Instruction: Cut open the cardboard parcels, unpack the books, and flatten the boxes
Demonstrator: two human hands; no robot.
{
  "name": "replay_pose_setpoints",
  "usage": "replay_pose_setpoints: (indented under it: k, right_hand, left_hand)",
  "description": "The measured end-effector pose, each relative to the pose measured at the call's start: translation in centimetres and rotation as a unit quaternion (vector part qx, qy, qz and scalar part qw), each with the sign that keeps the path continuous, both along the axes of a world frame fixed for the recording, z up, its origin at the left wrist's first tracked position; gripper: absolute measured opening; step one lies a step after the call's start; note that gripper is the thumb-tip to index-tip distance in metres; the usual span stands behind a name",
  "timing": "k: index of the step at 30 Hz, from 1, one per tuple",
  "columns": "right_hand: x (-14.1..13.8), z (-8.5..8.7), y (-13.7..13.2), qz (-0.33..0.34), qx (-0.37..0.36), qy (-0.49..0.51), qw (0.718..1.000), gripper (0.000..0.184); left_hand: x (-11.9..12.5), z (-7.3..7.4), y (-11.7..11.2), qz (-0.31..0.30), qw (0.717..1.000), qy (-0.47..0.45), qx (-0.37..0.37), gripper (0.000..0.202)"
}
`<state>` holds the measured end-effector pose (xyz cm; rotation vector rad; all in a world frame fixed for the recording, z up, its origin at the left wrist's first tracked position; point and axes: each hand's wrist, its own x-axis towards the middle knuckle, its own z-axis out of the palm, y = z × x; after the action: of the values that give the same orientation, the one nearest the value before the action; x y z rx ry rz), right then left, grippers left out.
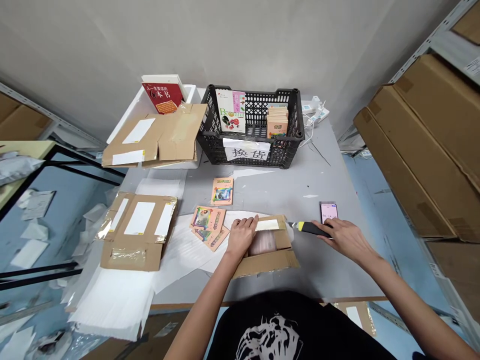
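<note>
Gripping a utility knife (309, 228) in the closed right hand (339, 235), left hand (242, 237) flat on a cardboard parcel (279, 262). Phone (329, 212) just beyond the knife, booklets (209, 222) beside the parcel, black crate (210, 132) farther along the desk (300, 185).

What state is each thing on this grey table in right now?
Brown cardboard mailer, flaps open, pale pink wrapped item inside
Left hand, flat on the mailer
Black-and-yellow utility knife, blade toward the mailer
Right hand, gripping the knife
Smartphone with pink screen, lit, lying flat
Black plastic crate, books standing inside
Flattened brown cardboard mailer, opened out, lying flat
</note>
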<state>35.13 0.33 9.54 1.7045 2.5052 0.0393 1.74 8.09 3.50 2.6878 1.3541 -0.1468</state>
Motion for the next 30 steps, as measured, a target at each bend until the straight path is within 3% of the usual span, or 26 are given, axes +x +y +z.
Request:
replay_pose_setpoints:
  k: [3,6,9,13,16,18,21,25,27,30]
  right_hand:
    - [0.8,0.7,0.1,-0.08,0.004,0.021,0.997,0.042]
    - [-0.9,-0.1,1.2,-0.175,-0.002,0.058,0.983,0.046]
    - [-4.9,-3.3,3.7,-0.243,-0.041,0.086,0.965,0.048]
    - [-9.7,-9.3,7.1,-0.299,-0.113,0.128,0.939,0.051]
    - [-11.3,-12.6,8.3,-0.344,-0.139,0.18,0.911,0.05]
    - [-11.6,-13.8,8.5,-0.356,-0.137,0.201,0.902,0.049]
    - [-11.5,-13.8,8.4,-0.368,-0.122,0.23,0.893,0.046]
    - [-11.4,-11.9,6.7,-0.359,-0.135,0.3,0.873,0.05]
    - [-11.6,-10.6,5.1,-0.343,-0.167,0.346,0.857,0.051]
    - [-12.3,-8.6,2.9,-0.308,-0.268,0.362,0.838,0.075]
  left_hand:
    - [-0.2,0.6,-0.1,-0.004,1.0,0.01,-0.021,0.045]
    - [-0.3,1.3,0.0,0.011,0.999,0.021,-0.037,0.044]
    - [-0.5,1.8,0.3,0.034,0.997,0.041,-0.049,0.043]
    - [-0.8,2.0,0.1,0.065,0.995,0.061,-0.042,0.044]
    - [-0.8,1.9,-0.3,0.082,0.994,0.068,-0.036,0.045]
    - [-0.7,1.8,-0.5,0.087,0.993,0.068,-0.033,0.045]
    - [-0.6,1.9,-0.5,0.093,0.993,0.07,-0.034,0.045]
    - [-0.4,2.1,-0.3,0.099,0.991,0.078,-0.049,0.046]
    - [-0.3,2.3,-0.3,0.104,0.99,0.077,-0.063,0.044]
    - [-0.3,2.7,-0.1,0.106,0.987,0.075,-0.094,0.038]
